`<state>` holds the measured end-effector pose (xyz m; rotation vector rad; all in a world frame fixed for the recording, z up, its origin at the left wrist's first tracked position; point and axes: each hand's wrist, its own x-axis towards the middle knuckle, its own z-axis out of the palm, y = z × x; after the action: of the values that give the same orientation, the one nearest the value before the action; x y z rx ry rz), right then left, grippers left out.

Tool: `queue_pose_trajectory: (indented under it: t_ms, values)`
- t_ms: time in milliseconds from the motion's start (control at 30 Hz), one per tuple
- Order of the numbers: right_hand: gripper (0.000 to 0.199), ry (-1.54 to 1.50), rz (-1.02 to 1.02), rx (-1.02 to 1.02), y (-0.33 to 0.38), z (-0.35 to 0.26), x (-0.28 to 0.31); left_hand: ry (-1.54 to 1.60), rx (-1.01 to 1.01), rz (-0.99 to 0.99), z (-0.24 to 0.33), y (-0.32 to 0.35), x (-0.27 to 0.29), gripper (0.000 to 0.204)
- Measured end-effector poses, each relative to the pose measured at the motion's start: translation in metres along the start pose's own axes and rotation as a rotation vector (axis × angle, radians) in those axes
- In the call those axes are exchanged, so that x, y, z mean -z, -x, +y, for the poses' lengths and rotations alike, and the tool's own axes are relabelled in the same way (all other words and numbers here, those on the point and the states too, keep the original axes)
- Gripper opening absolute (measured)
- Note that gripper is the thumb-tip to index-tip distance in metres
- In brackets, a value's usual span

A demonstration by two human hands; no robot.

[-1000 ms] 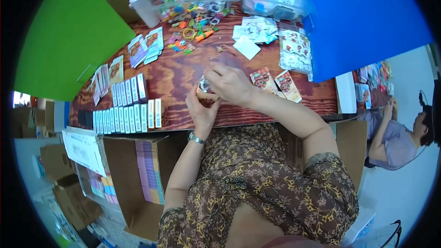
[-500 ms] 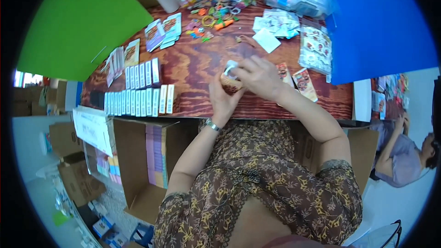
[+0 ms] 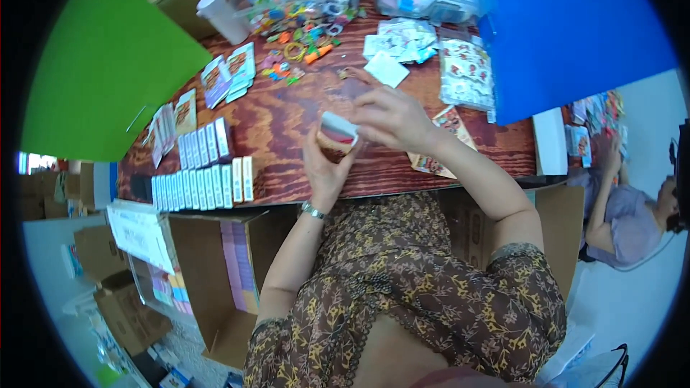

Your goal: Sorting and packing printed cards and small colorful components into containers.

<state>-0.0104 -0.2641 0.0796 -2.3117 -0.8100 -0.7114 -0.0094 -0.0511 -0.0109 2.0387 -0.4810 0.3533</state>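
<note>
Over the front middle of the table, my left hand (image 3: 328, 172) is wrapped round a small carton box (image 3: 335, 145). Its top stands open with a pale flap raised, and something red shows inside. Just right of the box, my right hand (image 3: 392, 118) hovers with bent fingers apart; nothing shows in them. Whether a fingertip touches the box rim I cannot tell. Under and beside the right forearm lie flat printed cartons (image 3: 454, 128).
Rows of small boxes (image 3: 194, 188) stand at front left, with flat card stacks (image 3: 228, 75) behind. Small colourful toys (image 3: 291, 57) lie before a clear bin (image 3: 248, 18). White packets (image 3: 402, 42) and a bagged sheet pack (image 3: 466, 72) lie right. Another person (image 3: 625, 208) sits far right.
My right hand has drawn back from the box top, which now shows open with red inside. The whole view has shifted, and the flat cartons beside my right forearm lie differently.
</note>
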Motion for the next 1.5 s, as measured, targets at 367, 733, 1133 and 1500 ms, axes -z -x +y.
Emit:
queue_pose_trajectory:
  t_ms: [367,733,1133,1500]
  values:
    - [0.029,0.654,-0.023,-1.014,0.142,0.180,0.070,0.047,0.042,-0.098,-0.009,0.011,-0.001,0.085]
    - [0.025,0.379,0.107,-1.046,0.139,0.171,0.108,0.060,0.077,-0.140,-0.018,0.013,0.005,0.088]
    - [0.034,0.463,-0.366,-1.148,0.147,0.163,0.091,0.062,0.074,-0.138,-0.016,0.015,0.005,0.089]
    - [0.036,0.356,-0.365,-1.154,0.120,0.143,0.122,0.036,0.032,-0.099,-0.010,0.013,0.007,0.085]
